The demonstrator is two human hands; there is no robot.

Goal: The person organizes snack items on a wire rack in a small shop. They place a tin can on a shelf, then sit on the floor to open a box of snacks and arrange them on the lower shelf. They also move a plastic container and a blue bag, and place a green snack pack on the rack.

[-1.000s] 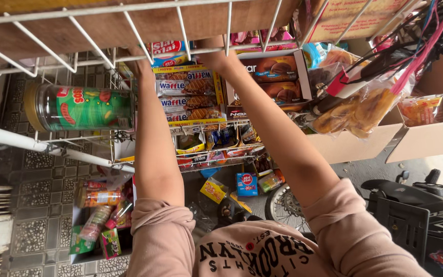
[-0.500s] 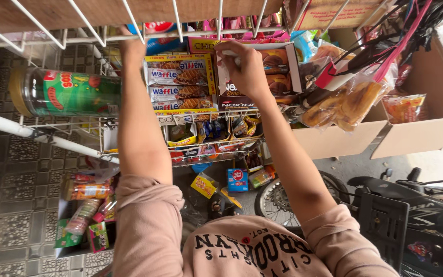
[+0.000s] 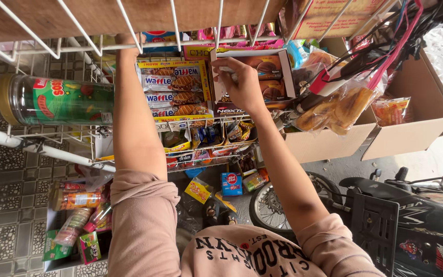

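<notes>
My right hand (image 3: 240, 83) pinches the white left rim of an open display box (image 3: 284, 69) that holds brown snack packs, on a wire shelf. Just left of it stands a yellow box of waffle packs (image 3: 173, 90). My left hand (image 3: 128, 41) reaches farther up to the rack's white wire edge, beside a blue and red packet (image 3: 159, 36). The wires hide its fingers, so I cannot tell whether it grips anything. Both arms are in pink sleeves pushed up to the elbow.
A green-labelled clear jar (image 3: 57, 101) lies on the wire rack at left. Bagged yellow snacks (image 3: 334, 110) hang beside cardboard boxes (image 3: 406, 128) at right. Lower shelves hold small packets (image 3: 206, 136). Below stand bottles (image 3: 75, 199), a wheel (image 3: 262, 205) and a dark motorbike (image 3: 411, 215).
My right hand has dropped from the top of the rack to the rim of the brown snack box. The left hand stays high at the wire edge. The view has shifted slightly.
</notes>
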